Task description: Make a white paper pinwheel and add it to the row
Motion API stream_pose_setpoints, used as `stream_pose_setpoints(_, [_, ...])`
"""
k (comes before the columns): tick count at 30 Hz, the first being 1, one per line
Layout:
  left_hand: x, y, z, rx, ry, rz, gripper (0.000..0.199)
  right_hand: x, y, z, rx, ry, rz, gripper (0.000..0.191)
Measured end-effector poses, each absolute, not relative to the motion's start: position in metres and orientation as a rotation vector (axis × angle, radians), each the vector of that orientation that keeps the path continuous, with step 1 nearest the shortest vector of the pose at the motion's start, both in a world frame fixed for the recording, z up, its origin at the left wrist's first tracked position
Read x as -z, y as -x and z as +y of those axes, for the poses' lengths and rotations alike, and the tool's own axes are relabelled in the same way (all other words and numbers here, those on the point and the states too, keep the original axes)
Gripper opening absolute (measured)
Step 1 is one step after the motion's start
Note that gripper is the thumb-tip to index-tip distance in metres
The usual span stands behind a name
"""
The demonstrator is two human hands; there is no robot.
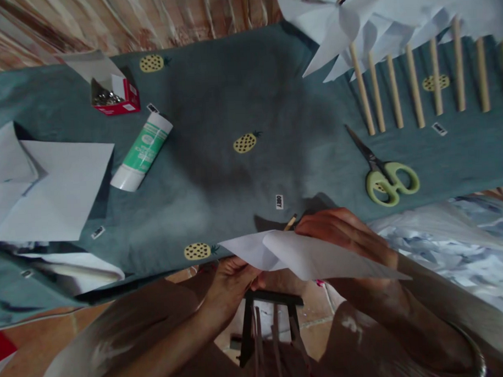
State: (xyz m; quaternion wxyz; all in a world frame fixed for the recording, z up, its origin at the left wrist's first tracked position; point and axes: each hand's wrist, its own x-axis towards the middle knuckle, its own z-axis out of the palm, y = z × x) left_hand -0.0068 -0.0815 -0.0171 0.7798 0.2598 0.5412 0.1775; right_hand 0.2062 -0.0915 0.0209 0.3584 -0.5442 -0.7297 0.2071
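Observation:
A white paper pinwheel [305, 255] is tilted over the front edge of the cloth-covered table, its blades curled. My left hand [234, 280] is closed on its near left side, the fingertips partly hidden beneath the paper. My right hand [346, 234] curves around the far right side of the pinwheel, fingers bent against it; the paper covers part of that hand. Close to my right fingertips the tip of a wooden stick [291, 223] pokes out. To the right of my hands lie scissors [385, 178] with green handles, blades pointing away.
Finished pinwheels [338, 15] on wooden sticks lie in a row at the back right. A glue stick [143, 151], a red box of metal pins [116, 97] and white paper sheets [57, 184] are on the left. A bag of paper scraps [455, 236] sits at the right.

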Motion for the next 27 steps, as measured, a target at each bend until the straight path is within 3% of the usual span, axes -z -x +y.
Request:
stream_pose_setpoints(15, [0.016,0.008,-0.083,-0.37,-0.536,1.165,0.042,-0.023,-0.204,-0.084,-0.456,1.335,-1.944,0.019])
stream_pose_setpoints(27, [0.018,0.009,-0.084,-0.381,-0.513,1.158,0.033,-0.021,-0.207,-0.088,-0.489,1.379,-1.946,0.019])
